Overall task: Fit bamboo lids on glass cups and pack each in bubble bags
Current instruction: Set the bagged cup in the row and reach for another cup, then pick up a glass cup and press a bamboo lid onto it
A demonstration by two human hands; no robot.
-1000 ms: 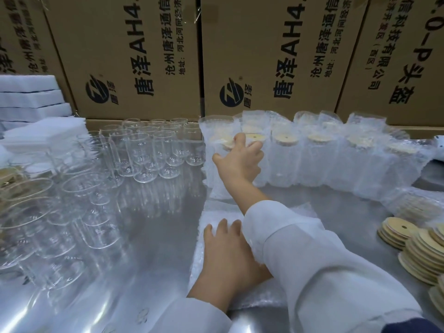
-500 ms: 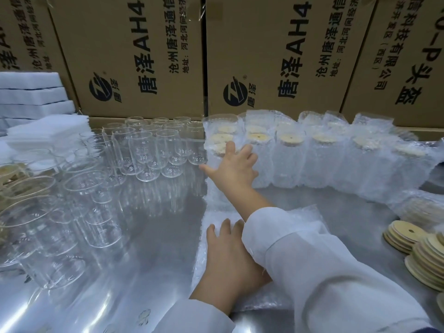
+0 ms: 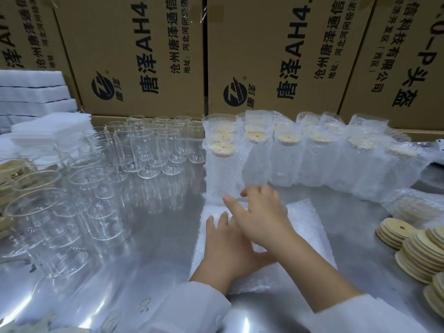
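Bubble bags (image 3: 307, 227) lie under my flat left hand (image 3: 223, 246); my right hand (image 3: 264, 219), loose and seemingly empty, should peel one at twelve o'clock.

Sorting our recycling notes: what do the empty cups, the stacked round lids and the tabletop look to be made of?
Empty cups: clear glossy glass; see-through walls with bright glints.
Round lids: pale tan, matte, probably bamboo or wood; thin discs, one showing a centre hole.
Tabletop: likely stainless steel, satin sheen; it mirrors the cups blurrily.
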